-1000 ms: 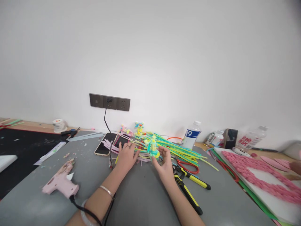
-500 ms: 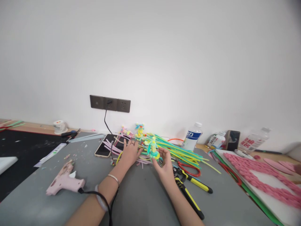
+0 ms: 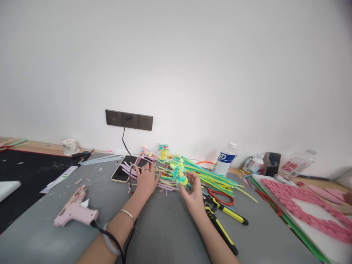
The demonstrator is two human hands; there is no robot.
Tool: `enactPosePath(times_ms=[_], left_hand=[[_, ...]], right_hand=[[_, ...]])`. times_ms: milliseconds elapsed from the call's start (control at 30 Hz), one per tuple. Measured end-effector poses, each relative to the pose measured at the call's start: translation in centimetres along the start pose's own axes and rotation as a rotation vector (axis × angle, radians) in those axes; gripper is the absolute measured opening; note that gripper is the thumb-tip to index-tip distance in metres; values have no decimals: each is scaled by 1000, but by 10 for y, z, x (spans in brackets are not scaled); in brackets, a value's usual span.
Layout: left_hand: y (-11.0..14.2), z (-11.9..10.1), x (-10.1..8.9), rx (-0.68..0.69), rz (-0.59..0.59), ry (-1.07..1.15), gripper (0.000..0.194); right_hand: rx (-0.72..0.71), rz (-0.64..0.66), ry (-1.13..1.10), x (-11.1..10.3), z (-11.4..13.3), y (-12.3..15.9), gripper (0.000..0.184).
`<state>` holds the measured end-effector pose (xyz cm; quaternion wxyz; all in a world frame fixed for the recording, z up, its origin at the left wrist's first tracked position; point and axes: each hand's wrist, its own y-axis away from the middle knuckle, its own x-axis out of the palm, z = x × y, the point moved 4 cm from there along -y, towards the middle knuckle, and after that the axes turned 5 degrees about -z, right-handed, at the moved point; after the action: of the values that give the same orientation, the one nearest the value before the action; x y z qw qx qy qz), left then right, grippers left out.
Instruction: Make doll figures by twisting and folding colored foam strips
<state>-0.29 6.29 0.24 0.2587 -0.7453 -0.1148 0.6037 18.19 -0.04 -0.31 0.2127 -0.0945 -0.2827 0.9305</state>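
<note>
My right hand (image 3: 193, 190) grips a small pipe-cleaner figure (image 3: 180, 174) in yellow and turquoise, upright between thumb and fingers. Over the lilac pipe cleaners (image 3: 167, 188) lies my left hand (image 3: 146, 180), palm down with its fingers spread; its fingertips reach the near side of a phone in a pink case (image 3: 142, 161), partly hidden. Yellow and green pipe cleaners (image 3: 217, 180) are spread out behind and right of the held figure. A second pipe-cleaner figure (image 3: 163, 153) and a pink one (image 3: 145, 151) stand by the wall.
A pink glue gun (image 3: 75, 212) lies at left, its black cord passing over my left forearm. Yellow-black pliers (image 3: 220, 223) and red-handled scissors (image 3: 221, 198) lie at right. Behind are a bottle (image 3: 224, 161) and wall sockets (image 3: 129, 120). Another phone (image 3: 123, 172) lies left.
My left hand has shifted left across the lilac pipe cleaners, away from the held figure. My right hand stays almost where it was, still holding the figure.
</note>
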Motion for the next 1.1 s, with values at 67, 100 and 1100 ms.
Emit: enactPosePath(times_ms=[67,100,1100], left_hand=[[0,1,0,-4,1,3,49],[0,1,-1,-4,0,6,49],[6,-15,4,273,154,185,52]], right_hand=[[-1,-1,-4,0,0,0,41],[-1,-1,-5,0,0,0,41],[25,8,-19,0,-5,2,40]])
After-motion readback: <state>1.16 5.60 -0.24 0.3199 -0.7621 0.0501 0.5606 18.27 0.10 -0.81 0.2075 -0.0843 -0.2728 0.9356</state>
